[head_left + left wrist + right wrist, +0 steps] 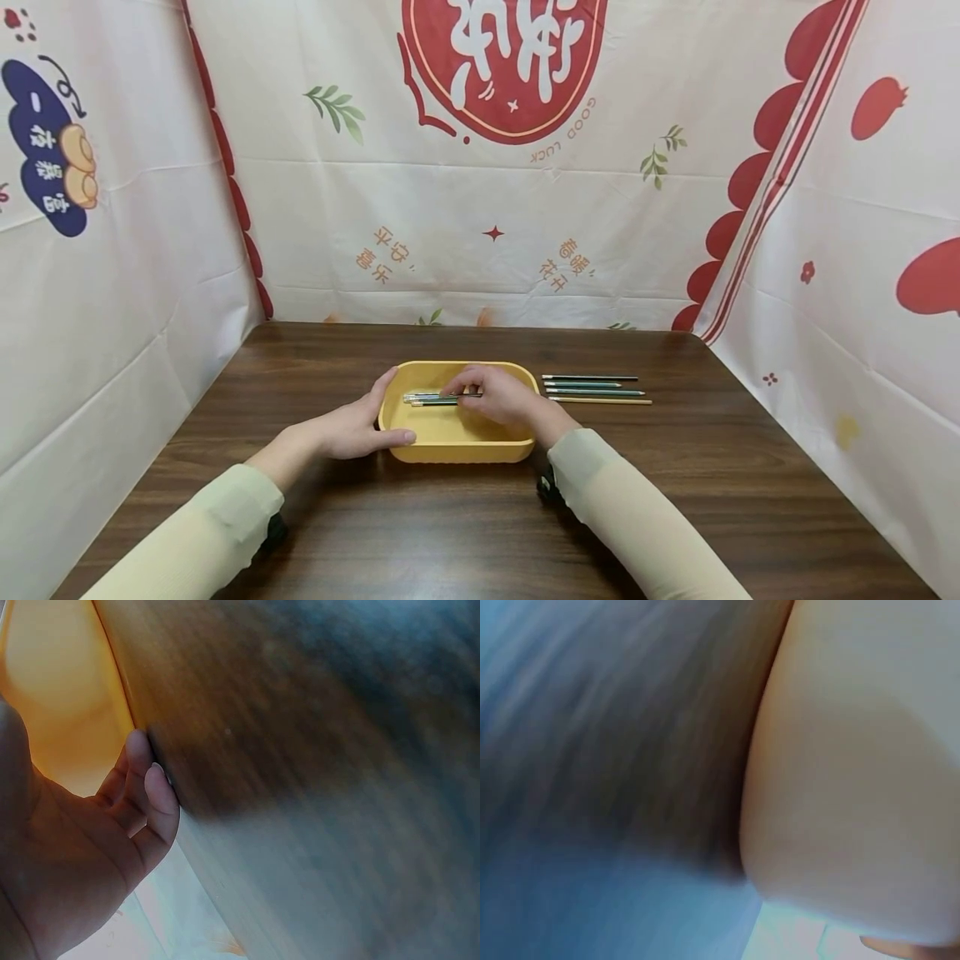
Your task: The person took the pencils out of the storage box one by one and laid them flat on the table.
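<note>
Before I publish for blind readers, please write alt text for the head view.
A person's right hand reaches among pencils in a yellow tray; the left hand touches its left end. Four more pencils lie to the right on a brown table.

tray on table, pencils inside, other pencils to its right
</note>
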Demonstrator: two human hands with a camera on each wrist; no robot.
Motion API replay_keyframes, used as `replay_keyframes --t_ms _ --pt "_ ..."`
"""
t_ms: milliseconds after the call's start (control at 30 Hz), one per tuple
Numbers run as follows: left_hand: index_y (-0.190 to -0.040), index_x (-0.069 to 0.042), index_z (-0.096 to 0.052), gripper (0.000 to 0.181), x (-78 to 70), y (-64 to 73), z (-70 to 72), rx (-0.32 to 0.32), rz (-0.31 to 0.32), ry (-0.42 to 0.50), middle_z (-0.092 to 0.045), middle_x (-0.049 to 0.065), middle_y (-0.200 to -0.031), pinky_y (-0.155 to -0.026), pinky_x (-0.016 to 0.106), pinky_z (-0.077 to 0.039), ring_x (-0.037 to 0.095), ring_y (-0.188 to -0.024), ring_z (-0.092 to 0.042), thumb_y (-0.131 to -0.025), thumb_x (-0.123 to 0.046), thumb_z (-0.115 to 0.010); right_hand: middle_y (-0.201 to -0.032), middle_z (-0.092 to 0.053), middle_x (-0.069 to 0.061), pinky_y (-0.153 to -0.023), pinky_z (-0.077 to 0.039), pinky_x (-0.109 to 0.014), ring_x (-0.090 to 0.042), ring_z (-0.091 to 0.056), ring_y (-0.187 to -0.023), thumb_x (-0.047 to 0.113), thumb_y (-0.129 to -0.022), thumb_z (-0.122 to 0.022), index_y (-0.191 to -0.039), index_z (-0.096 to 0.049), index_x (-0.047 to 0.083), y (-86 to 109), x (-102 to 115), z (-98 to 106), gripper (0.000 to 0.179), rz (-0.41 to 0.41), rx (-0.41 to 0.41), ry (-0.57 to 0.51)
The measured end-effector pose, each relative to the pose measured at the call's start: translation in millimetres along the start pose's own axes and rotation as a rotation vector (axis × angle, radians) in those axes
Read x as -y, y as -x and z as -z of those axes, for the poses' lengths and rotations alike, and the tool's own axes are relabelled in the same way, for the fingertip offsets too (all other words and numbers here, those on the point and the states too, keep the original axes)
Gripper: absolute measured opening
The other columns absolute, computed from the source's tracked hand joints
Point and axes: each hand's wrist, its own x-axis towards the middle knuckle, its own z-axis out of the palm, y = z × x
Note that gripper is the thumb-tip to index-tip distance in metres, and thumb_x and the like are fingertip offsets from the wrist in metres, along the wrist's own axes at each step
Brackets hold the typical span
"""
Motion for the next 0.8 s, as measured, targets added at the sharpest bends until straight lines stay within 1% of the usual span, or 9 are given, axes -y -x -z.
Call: replay_keyframes --t_ms 100,267,433,633,800 --pt "-0.176 -0.015 0.014 0.126 0.6 0.2 0.4 0.0 0.0 0.002 -0.028 0.03 -0.176 -0.125 0.063 -0.038 0.04 -0.153 -0.049 -0.099 -0.068 -0.071 -0.12 -0.074 0.003 -0.087 -0.052 -0.028 -0.011 -0.061 -0.097 0.008 -0.103 -0.073 -0.121 -0.085 0.023 0.2 1 2 0.026 0.01 -0.028 -0.011" --pt "-0.176 -0.014 0.014 0.127 1.2 0.0 1.1 -0.001 -0.01 0.007 -0.028 0.029 -0.176 -0.126 0.063 -0.038 0.039 -0.154 -0.048 -0.099 -0.067 -0.072 -0.115 -0.072 0.003 -0.085 -0.053 -0.028 -0.011 -0.062 -0.095 0.009 -0.103 -0.073 -0.122 -0.085 0.023 0.0 2 10 0.026 0.039 -0.074 -0.001" --pt "-0.175 -0.014 0.014 0.127 1.8 -1.0 1.0 0.004 -0.011 0.013 -0.027 0.028 -0.177 -0.126 0.063 -0.037 0.039 -0.154 -0.047 -0.099 -0.068 -0.072 -0.118 -0.073 0.005 -0.078 -0.053 -0.031 -0.013 -0.06 -0.091 0.011 -0.106 -0.072 -0.124 -0.084 0.022 5.4 6 25 0.025 0.043 -0.114 0.022" --pt "-0.175 -0.014 0.015 0.127 1.8 -0.1 0.9 0.004 -0.014 0.01 -0.024 0.029 -0.178 -0.127 0.063 -0.036 0.04 -0.157 -0.044 -0.099 -0.067 -0.072 -0.117 -0.07 0.008 -0.074 -0.05 -0.033 -0.018 -0.057 -0.09 0.012 -0.108 -0.069 -0.127 -0.083 0.026 21.2 11 45 0.027 -0.007 -0.122 0.037" --pt "-0.176 -0.013 0.013 0.127 1.6 -0.2 0.8 -0.006 -0.016 -0.006 -0.024 0.031 -0.178 -0.126 0.063 -0.037 0.041 -0.157 -0.044 -0.099 -0.066 -0.073 -0.113 -0.069 0.006 -0.075 -0.049 -0.033 -0.017 -0.057 -0.092 0.011 -0.107 -0.069 -0.126 -0.083 0.028 37.8 6 56 0.028 -0.032 -0.147 0.03"
